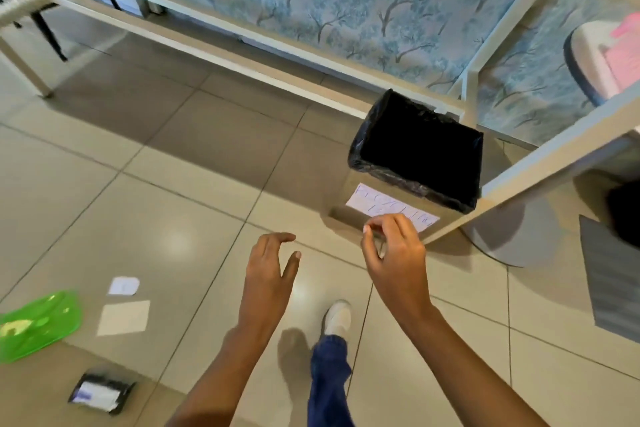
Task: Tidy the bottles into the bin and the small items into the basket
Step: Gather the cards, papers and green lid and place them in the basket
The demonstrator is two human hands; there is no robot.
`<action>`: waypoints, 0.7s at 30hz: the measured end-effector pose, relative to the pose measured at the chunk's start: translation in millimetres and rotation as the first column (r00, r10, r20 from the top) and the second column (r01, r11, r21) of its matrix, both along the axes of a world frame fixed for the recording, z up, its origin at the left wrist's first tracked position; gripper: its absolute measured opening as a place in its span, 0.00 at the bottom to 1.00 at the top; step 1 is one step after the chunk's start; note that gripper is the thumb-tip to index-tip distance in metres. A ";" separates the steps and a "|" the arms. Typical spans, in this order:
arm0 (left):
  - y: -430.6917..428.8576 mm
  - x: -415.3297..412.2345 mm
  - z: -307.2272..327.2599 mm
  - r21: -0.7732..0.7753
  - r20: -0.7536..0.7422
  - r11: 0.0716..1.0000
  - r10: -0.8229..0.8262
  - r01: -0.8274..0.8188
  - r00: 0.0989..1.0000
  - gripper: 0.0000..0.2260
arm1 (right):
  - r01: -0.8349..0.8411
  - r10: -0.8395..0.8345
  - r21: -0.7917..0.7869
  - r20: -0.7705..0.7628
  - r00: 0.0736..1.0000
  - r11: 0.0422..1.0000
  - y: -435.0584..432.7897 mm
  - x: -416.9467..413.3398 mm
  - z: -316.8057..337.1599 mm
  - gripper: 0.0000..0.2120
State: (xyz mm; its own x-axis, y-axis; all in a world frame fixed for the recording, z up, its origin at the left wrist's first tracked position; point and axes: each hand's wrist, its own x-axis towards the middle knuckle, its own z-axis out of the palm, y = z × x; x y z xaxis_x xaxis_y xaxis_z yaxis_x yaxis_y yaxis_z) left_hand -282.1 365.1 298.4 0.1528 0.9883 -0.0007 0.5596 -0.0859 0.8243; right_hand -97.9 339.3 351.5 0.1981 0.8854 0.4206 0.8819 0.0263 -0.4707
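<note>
The bin (415, 185) mouth is left open from above, and bare floor (173, 184) is all that's found in front and to its left. Its near right corner is crowded by a slanted white bar (554, 163), and the back is hemmed in by a low rail (277, 59) and the wall (346, 3). A basket (38, 322), papers (124, 317) and a packet (102, 392) are scattered down left.

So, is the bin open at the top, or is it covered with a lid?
Open. The bin shows no lid; its black liner is folded over the rim. What lies inside is too dark to tell.
</note>
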 end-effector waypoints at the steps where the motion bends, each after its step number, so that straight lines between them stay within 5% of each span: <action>1: -17.7 -23.9 9.7 0.015 -0.003 1.000 0.010 -0.010 1.000 0.10 | 0.000 0.000 0.001 -0.006 1.000 1.000 -14.2 -20.9 7.8 0.02; 9: -138.3 -191.6 70.6 0.024 -0.085 0.963 0.268 -0.267 0.960 0.08 | -0.115 0.106 -0.060 -0.136 0.985 0.992 -98.1 -160.2 56.2 0.03; 21: -250.1 -285.3 66.6 -0.115 -0.175 0.745 0.635 -0.657 0.752 0.05 | -0.472 0.433 -0.215 -0.206 0.877 0.855 -112.9 -271.3 32.9 0.03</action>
